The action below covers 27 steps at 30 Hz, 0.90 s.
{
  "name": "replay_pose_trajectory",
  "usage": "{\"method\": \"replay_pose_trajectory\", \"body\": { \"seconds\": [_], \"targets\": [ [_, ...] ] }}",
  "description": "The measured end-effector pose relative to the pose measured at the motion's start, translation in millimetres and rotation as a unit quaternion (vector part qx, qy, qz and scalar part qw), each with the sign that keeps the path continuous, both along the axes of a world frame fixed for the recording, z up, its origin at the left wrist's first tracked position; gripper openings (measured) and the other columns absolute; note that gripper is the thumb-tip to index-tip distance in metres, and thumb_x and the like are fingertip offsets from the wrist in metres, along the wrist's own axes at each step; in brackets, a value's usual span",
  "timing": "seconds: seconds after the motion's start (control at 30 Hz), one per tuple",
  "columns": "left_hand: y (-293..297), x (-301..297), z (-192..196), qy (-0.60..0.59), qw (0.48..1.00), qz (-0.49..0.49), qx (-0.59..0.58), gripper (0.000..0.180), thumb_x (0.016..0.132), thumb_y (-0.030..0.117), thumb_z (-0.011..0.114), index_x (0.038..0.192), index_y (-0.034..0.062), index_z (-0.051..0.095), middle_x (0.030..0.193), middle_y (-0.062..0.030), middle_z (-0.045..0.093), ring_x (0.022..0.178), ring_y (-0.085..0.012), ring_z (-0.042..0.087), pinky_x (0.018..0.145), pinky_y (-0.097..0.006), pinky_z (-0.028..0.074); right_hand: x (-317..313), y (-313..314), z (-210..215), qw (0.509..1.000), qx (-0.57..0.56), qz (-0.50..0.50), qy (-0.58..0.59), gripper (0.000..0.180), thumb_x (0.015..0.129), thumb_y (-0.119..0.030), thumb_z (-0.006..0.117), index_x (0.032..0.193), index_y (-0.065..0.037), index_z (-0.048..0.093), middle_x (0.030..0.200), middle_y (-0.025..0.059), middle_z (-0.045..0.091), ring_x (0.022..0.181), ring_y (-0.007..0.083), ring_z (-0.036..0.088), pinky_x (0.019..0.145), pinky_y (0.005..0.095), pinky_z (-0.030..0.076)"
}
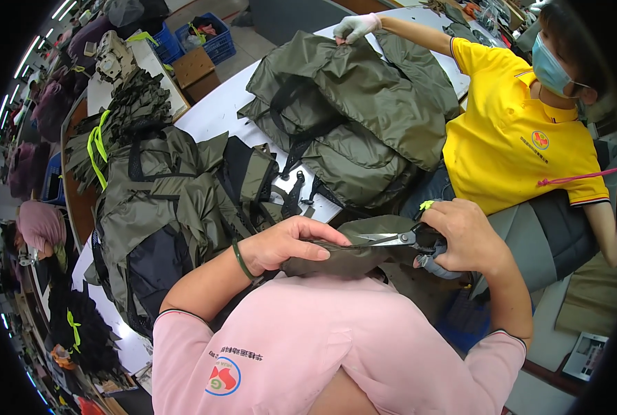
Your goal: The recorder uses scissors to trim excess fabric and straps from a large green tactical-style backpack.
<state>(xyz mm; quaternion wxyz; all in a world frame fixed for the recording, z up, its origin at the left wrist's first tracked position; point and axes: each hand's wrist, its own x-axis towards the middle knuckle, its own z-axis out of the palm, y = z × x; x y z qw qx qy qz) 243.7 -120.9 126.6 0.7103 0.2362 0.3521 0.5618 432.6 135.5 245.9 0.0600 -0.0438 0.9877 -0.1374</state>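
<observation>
In front of my chest, my left hand (301, 242) pinches the edge of an olive-green fabric piece (343, 259) between thumb and fingers. A dark green bangle sits on that wrist. My right hand (466, 235) is closed around the dark handles of a pair of scissors (399, 239). Their silver blades point left across the fabric, close to my left fingertips; whether they are cutting into it, I cannot tell. Greyish wrapping shows around the lower handle, and a bit of neon yellow-green material shows by my right fingers.
Olive-green bags with black straps (163, 207) are heaped on the white table (215, 104) at the left. Across from me, a co-worker in a yellow shirt (516, 138) lifts another olive bag (363, 104) with a gloved hand. Blue crates (215, 45) stand at the far left.
</observation>
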Motion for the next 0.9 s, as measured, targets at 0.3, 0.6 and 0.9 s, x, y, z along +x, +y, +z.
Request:
{"method": "replay_pose_trajectory", "body": {
  "seconds": [0.3, 0.6, 0.9],
  "targets": [
    [-3.3, 1.3, -4.8, -0.007, 1.000, 0.026, -0.014, 0.037, 0.085, 0.004, 0.069, 0.122, 0.0005, 0.064, 0.117, -0.0061, 0.067, 0.105, -0.0114, 0.061, 0.095, -0.025, 0.046, -6.9, -5.7, -1.3, 1.000, -0.005, 0.009, -0.019, 0.032, 0.057, -0.019, 0.075, 0.081, -0.005, 0.058, 0.075, 0.0099, 0.058, 0.073, 0.0315, 0.061, 0.064, 0.0412, 0.047],
    [-4.3, 1.7, -11.5, -0.016, 1.000, 0.018, -0.005, 0.037, 0.086, 0.005, 0.070, 0.122, 0.0008, 0.063, 0.118, -0.0061, 0.066, 0.106, -0.0120, 0.061, 0.094, -0.026, 0.047, -2.4, -6.7, -12.8, 0.999, -0.039, -0.001, -0.009, 0.028, 0.059, -0.018, 0.074, 0.075, -0.004, 0.056, 0.069, 0.0116, 0.059, 0.067, 0.0342, 0.061, 0.059, 0.0432, 0.048],
    [-3.6, 3.5, -10.5, -0.020, 1.000, 0.005, -0.003, 0.037, 0.087, 0.006, 0.069, 0.123, 0.0010, 0.063, 0.119, -0.0060, 0.066, 0.109, -0.0125, 0.060, 0.095, -0.026, 0.047, 5.4, -5.9, -18.0, 0.999, -0.034, -0.012, -0.040, 0.028, 0.059, -0.019, 0.074, 0.073, -0.005, 0.055, 0.066, 0.0106, 0.059, 0.065, 0.0337, 0.062, 0.059, 0.0426, 0.048]
  ]
}}
